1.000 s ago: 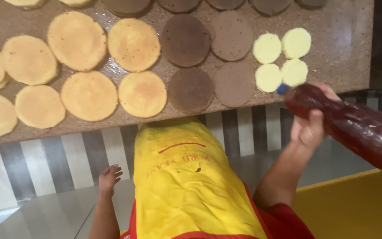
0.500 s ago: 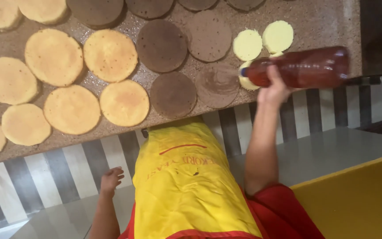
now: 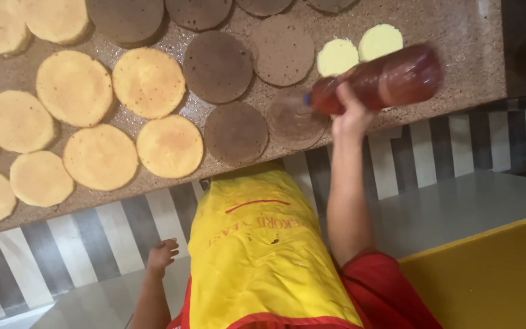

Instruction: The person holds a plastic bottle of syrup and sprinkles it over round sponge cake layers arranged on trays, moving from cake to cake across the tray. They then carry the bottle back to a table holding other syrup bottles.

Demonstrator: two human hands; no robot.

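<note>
Right hand (image 3: 353, 117) | my fingers (image 3: 343, 92) clenched round red bottle (image 3: 380, 79), nozzle over brown cake disc (image 3: 294, 119) on bench (image 3: 458, 36) | left hand (image 3: 162, 254) hangs loose, empty.

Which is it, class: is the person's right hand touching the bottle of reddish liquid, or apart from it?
Touching. The head view shows the right hand wrapped around the lower part of the bottle, fingers closed on it, holding it tilted over a dark cake round.

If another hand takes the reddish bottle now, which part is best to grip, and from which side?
Probably the wide rear half of the reddish bottle, from the counter's free end. The bottle lies nearly level; the right hand covers the part near the cap, which points at a brown cake round, so the far half is free.
</note>
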